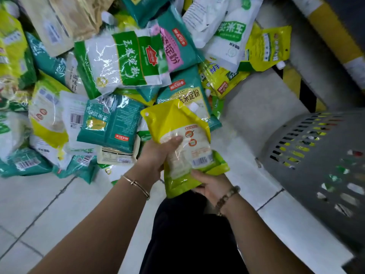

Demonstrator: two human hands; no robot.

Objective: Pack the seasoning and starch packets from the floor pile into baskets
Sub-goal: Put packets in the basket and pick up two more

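aloft, yellow packet (pixel 177 123), left grip (pixel 158 155) on its side, right grip (pixel 211 184) beneath

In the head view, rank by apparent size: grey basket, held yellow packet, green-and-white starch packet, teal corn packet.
1. grey basket, partly cropped.
2. held yellow packet and green-and-white starch packet: about alike; the held one is nearer the camera, so unranked.
3. teal corn packet.

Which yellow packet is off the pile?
The yellow packet with the clear window, gripped by left hand and right hand; others lie in the pile.
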